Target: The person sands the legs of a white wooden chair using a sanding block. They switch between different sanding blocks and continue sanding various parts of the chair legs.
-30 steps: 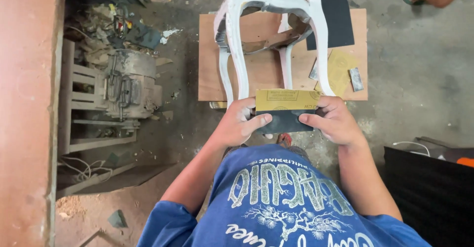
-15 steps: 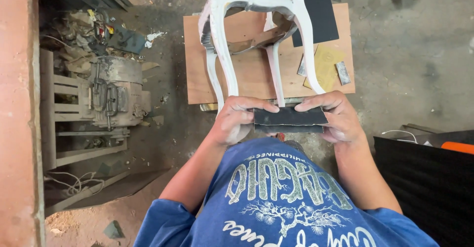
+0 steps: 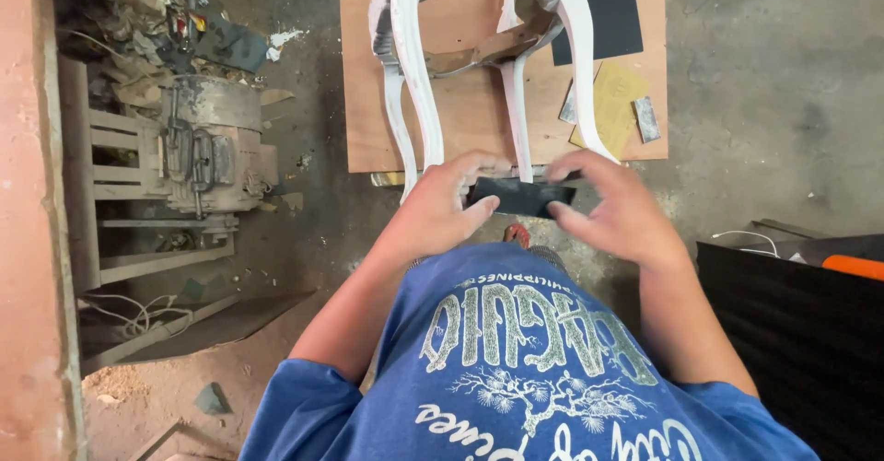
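From my remote seat I read the left hand [image 3: 440, 210] as curled, thumb under and fingers over the left end of a folded dark sandpaper sheet [image 3: 520, 196], pinching it. The right hand [image 3: 615, 210] is blurred; its thumb meets the right end of the sheet while the fingers arch above it, more spread than closed, so I would call it a loose touch rather than a firm grip. The sheet sits between the two hands, just in front of my blue shirt [image 3: 525, 369] and just off the near edge of the plywood board [image 3: 368, 102].

My judgement on progress: the paper looks doubled into a narrow strip with its dark face out, so the folding seems about done. Nothing shows it pressed against the chair frame [image 3: 410, 83], so rubbing the frame down looks like work left to do.

Counts, going outward: one folded sheet in hand and one white chair frame standing on the board, with four curved legs that I can make out. On the board towards its far right corner lies one large black sheet [image 3: 608, 10]; near the right edge are one yellow-backed sheet [image 3: 615, 102] and two small grey scraps, one [image 3: 647, 118] on its right and one on its left, partly hidden. Off the left edge of the board stands one dusty motor [image 3: 210, 148] on a pale wooden rack.
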